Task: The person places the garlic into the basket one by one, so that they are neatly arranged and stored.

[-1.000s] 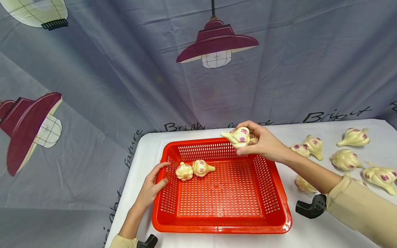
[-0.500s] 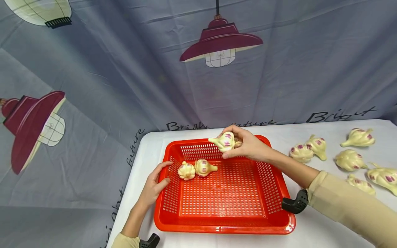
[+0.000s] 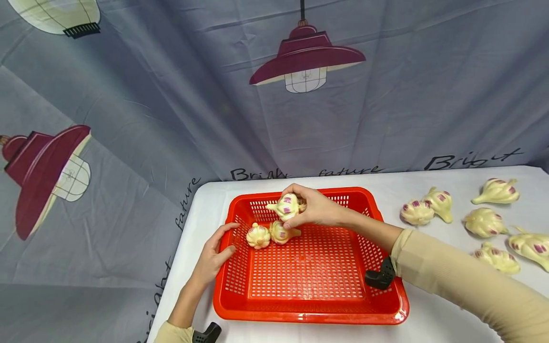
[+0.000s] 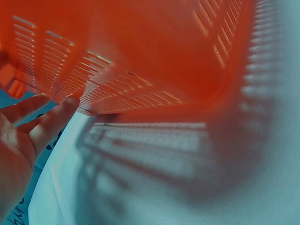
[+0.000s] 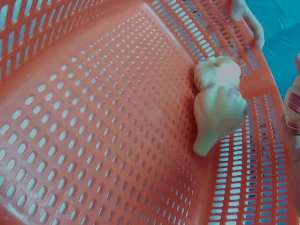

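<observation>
My right hand (image 3: 317,208) grips a garlic bulb (image 3: 286,206) over the back left of the red plastic basket (image 3: 304,271), its stem pointing left. Below it, two more bulbs lie side by side on the basket floor, a round one (image 3: 258,236) and a stemmed one (image 3: 279,233) partly covered by the hand. In the right wrist view the held bulb (image 5: 293,110) is cut off at the right edge. My left hand (image 3: 211,256) holds the basket's left rim, forefinger and thumb reaching over it. Other fingers (image 4: 54,123) lie along the outside wall in the left wrist view.
Several garlic bulbs lie on the white table right of the basket, among them a touching pair (image 3: 418,212) and a single one (image 3: 496,191) at the back. A grey curtain (image 3: 206,119) printed with lamps hangs behind the table and on the left.
My right hand has carried its garlic bulb leftward and lower, from the basket's back right rim to above the two bulbs inside. The left hand keeps its place on the rim.
</observation>
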Demonstrator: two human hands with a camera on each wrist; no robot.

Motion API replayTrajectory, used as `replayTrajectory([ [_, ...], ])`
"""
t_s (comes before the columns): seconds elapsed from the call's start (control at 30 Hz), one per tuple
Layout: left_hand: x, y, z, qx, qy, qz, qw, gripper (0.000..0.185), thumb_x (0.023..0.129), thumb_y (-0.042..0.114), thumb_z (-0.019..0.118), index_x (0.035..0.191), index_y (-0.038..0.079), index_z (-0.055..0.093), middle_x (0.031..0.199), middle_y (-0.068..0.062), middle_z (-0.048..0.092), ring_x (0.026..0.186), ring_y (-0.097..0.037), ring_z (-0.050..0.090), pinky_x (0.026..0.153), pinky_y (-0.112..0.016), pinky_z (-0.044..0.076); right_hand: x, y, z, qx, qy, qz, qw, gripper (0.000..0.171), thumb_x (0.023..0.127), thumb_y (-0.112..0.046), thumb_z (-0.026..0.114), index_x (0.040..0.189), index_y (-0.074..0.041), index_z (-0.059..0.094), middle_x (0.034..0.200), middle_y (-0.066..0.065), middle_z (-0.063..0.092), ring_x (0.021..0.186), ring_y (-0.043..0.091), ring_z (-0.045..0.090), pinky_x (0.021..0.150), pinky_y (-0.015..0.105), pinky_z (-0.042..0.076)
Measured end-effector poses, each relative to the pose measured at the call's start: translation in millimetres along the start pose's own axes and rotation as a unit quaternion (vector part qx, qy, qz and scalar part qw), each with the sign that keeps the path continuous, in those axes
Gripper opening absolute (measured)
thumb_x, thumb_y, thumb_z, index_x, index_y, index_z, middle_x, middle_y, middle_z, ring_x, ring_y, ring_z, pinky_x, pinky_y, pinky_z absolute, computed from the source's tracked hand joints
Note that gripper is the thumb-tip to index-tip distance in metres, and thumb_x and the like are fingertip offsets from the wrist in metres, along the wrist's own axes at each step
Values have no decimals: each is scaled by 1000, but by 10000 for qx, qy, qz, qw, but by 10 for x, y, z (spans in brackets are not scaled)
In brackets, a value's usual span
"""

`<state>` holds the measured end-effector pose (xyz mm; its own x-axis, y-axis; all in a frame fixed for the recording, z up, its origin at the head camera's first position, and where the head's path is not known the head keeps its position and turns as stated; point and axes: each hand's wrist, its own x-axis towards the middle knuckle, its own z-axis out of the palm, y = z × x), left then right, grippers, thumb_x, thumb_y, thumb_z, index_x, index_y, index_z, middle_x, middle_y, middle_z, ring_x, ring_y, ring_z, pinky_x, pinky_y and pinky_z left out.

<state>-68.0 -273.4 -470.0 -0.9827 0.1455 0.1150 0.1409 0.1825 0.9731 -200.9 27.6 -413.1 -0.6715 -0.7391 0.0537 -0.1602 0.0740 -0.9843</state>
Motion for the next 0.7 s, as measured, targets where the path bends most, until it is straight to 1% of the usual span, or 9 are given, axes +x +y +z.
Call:
replayTrajectory([
  [0.17, -7, -10, 5, 9, -15, -33, 10000, 54, 91, -10, 48, 142, 7, 49, 141, -27, 45, 107, -45, 57, 76, -41, 60, 13, 60, 41, -82, -33, 108, 9999, 57, 75, -5, 88, 121, -5, 55, 110, 14, 62, 97, 27, 63, 82, 34, 57],
  [0.33, -9, -7, 2, -14, 52, -53, 10000, 54, 90, -10, 48, 142, 8, 49, 140, -26, 46, 106, -44, 57, 75, -40, 60, -13, 155, 64, -606, -15, 267, 9978, 59, 75, -14, 90, 122, -8, 55, 108, 9, 63, 96, 23, 64, 82, 33, 56],
  [0.47, 2, -3, 4, -63, -4, -35, 10000, 55, 90, -10, 48, 142, 6, 48, 141, -27, 45, 107, -45, 57, 75, -41, 60, -62, 206, 63, -833, 135, 348, 9958, 61, 74, -18, 91, 122, -9, 55, 108, 8, 64, 95, 22, 64, 82, 34, 56],
  [0.6, 2, 1, 7, -45, 26, -63, 10000, 55, 90, -10, 48, 142, 7, 49, 140, -27, 46, 107, -45, 57, 75, -41, 60, -115, 250, 56, -1066, 338, 430, 9928, 62, 72, -15, 91, 122, -7, 55, 105, 7, 65, 93, 21, 64, 81, 34, 55],
  [0.7, -1, 0, 7, -30, 51, -75, 10000, 55, 90, -10, 48, 142, 8, 49, 140, -27, 46, 107, -45, 58, 74, -41, 60, -138, 273, 71, -1362, 426, 428, 9888, 62, 71, -14, 92, 121, -6, 56, 102, 5, 65, 90, 19, 62, 79, 33, 54],
])
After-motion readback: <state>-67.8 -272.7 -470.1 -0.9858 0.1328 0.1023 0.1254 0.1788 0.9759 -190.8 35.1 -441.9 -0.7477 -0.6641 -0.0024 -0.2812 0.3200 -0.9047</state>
